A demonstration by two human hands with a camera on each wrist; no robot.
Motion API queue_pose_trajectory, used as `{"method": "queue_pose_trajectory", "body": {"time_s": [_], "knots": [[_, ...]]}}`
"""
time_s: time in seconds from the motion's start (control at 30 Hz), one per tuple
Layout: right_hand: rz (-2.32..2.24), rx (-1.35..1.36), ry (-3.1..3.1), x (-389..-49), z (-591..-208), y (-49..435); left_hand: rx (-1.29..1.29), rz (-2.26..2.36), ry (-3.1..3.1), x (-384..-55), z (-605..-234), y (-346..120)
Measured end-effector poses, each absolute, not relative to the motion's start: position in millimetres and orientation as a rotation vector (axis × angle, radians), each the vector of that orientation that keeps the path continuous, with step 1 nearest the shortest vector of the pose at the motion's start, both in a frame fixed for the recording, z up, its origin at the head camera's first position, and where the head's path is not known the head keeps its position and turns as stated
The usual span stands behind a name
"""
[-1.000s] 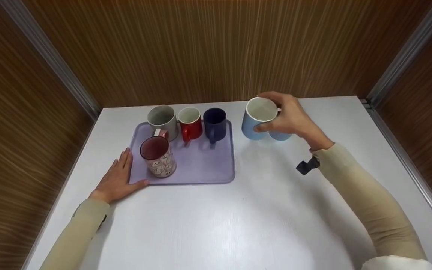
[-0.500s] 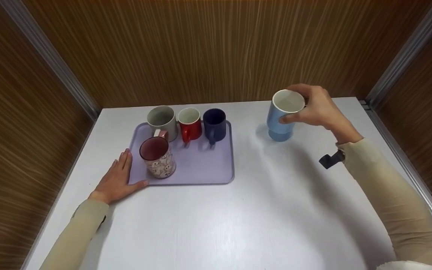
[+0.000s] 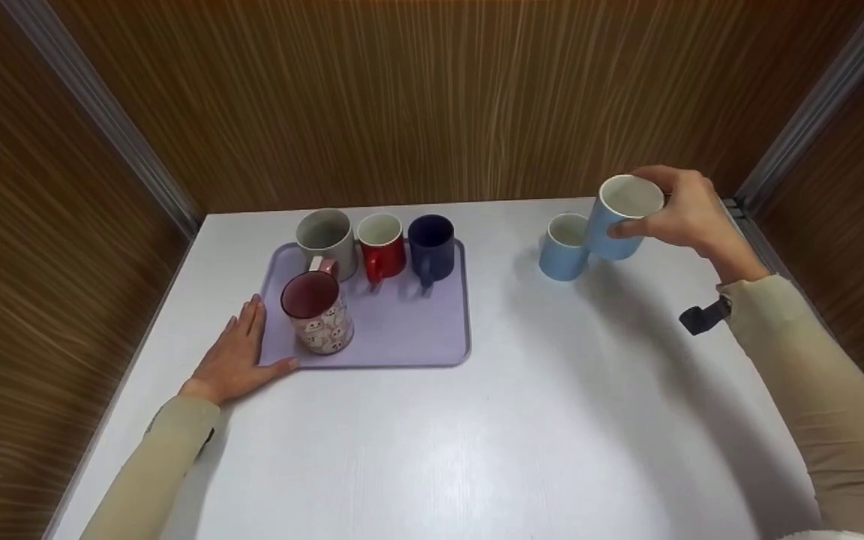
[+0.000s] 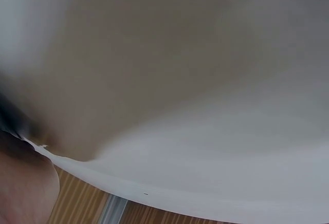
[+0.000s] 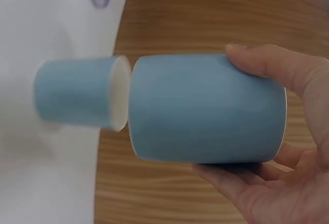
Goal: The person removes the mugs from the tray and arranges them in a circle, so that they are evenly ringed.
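Observation:
My right hand [image 3: 683,210] grips a light blue mug [image 5: 205,108] around its side, thumb on the near face and fingers behind it. The mug is raised above the table, its white inside facing up in the head view. Just left of it a second light blue mug [image 3: 563,251] stands upright on the table. My left hand [image 3: 233,360] lies flat with fingers spread at the left corner of the lilac tray [image 3: 409,337], thumb along the front rim. Nearest to it on the tray is a patterned mug [image 3: 323,326] with a maroon inside.
Along the tray's back stand a grey mug [image 3: 327,244], a red mug [image 3: 383,251] and a dark blue mug [image 3: 432,251]. Wood-patterned panels [image 3: 432,105] wall the white table [image 3: 432,450] at the back and sides.
My right hand has carried the light blue mug rightward, over and past the second one, which now shows fully. My left hand and the tray have stayed put.

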State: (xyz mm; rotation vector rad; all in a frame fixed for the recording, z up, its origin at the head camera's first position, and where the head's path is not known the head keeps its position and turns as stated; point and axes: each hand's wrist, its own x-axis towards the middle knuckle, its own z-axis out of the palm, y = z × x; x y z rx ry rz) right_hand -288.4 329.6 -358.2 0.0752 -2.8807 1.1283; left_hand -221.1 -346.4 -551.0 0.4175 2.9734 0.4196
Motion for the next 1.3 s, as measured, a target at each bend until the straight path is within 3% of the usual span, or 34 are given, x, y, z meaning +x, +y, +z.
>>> {"method": "queue_pose_trajectory", "body": {"time_s": [0.77, 1.3], "knots": [[1.234, -0.183, -2.95, -300.2, -427.5, 359.9, 0.426, 0.402, 2.992, -215.5, -549.4, -344.6], [1.208, -0.162, -2.929, -298.0, -456.6, 363.0, 0.43, 0.404, 2.99, -216.8, -547.5, -339.5]]}}
